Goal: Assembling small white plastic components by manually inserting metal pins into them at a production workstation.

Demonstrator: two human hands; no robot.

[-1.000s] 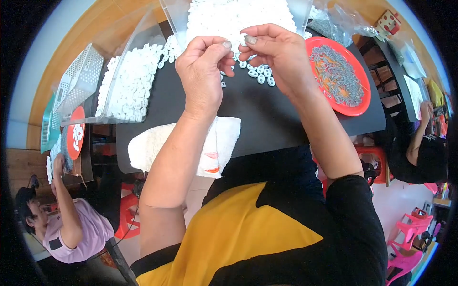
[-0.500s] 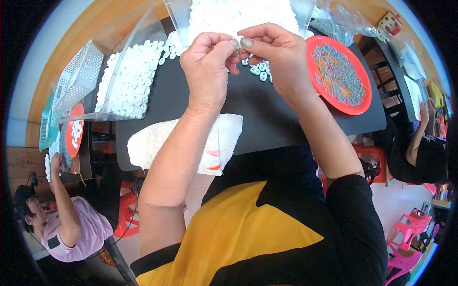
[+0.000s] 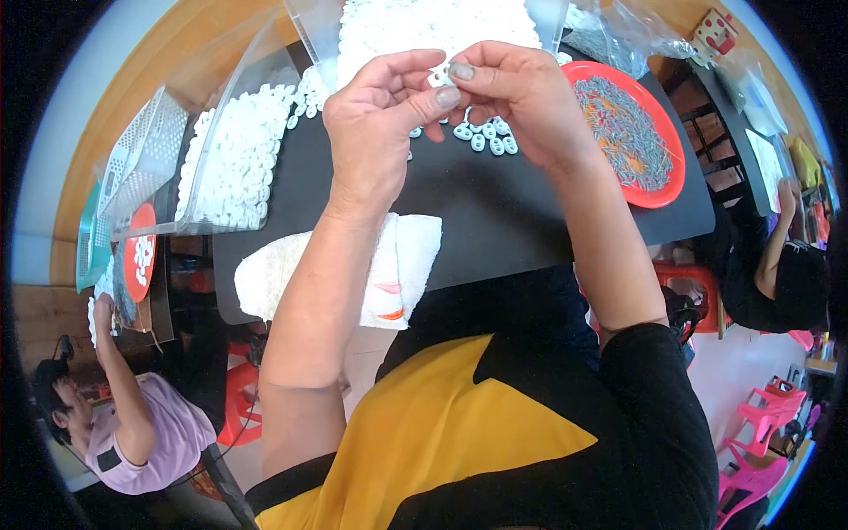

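Note:
Both hands meet above the far part of the dark table, over a small white oval piece with two holes (image 3: pixel 435 79). My left hand (image 3: pixel 375 110) holds it between curled fingers and thumb. Pinched together at the piece's right edge are the thumb and index finger of my right hand (image 3: pixel 521 93); whatever lies between those tips is too small to make out. Beneath the hands lie several loose two-holed pieces (image 3: pixel 488 137). To the right of my right hand is a red plate (image 3: pixel 673 168) heaped with thin grey metal pins (image 3: pixel 623 132).
Clear plastic bins (image 3: pixel 308 40) (image 3: pixel 196 218) full of white pieces stand ahead and at left. A folded white towel (image 3: pixel 415 256) lies at the table's near edge. Plastic bags (image 3: pixel 627 40) lie far right. Other people work at left (image 3: pixel 159 424) and right (image 3: pixel 768 274).
My left thumb has shifted and its fingers have opened slightly, so the white piece shows more. The right hand stays pinched beside it. The view has shifted a little.

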